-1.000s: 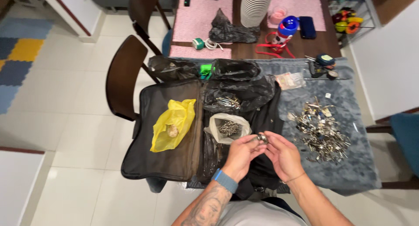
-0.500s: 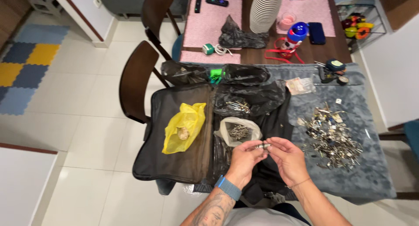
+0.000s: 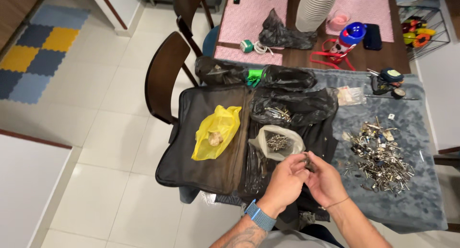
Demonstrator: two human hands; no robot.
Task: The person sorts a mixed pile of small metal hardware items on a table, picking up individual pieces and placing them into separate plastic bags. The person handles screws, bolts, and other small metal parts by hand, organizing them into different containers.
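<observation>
Just ahead of the left hand's grip [image 3: 286, 178], the clear bag of metal bits [image 3: 277, 142] blocks the way. Right of the right hand's grip [image 3: 324, 180], grey cloth [image 3: 421, 200] lies bare before the heap of keys [image 3: 379, 156]. Leftward, the yellow bag [image 3: 216, 132] sits on the open black case [image 3: 201, 147].

My bag [image 3: 206, 166] is black, and the plastic bag [image 3: 218, 132] on it is bright yellow. My watch band [image 3: 260, 215] is blue. The blanket [image 3: 412, 200] is grey-blue. The keys [image 3: 381, 157] are shiny silver. The placemat [image 3: 249, 23] is pink.
</observation>
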